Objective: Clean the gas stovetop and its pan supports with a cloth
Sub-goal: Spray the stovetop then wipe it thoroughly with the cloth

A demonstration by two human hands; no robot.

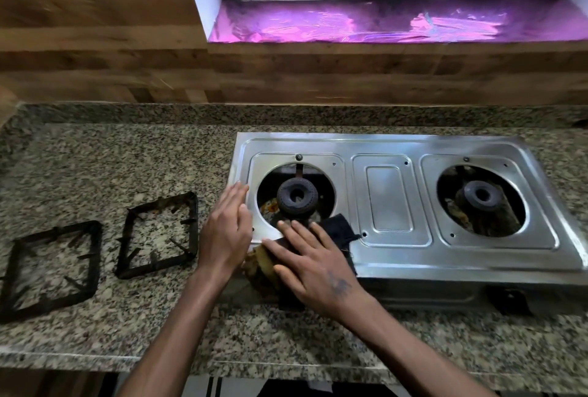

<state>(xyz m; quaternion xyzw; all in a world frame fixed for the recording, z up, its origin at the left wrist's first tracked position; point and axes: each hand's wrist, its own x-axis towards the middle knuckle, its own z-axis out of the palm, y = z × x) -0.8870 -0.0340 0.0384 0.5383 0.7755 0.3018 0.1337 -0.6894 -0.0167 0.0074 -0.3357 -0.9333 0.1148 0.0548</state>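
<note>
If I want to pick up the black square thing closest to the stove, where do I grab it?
Probably by a side bar of the pan support: it lies flat on the counter, so come from above and pinch its near bar, between the prongs pointing inward.

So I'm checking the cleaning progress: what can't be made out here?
Head view:
- Most of the cloth: under the right hand.
- Stove front-left corner: covered by both hands, left hand.
- Front knob: dark, blurred.
- Far-left pan support: cut by the frame edge.
</note>
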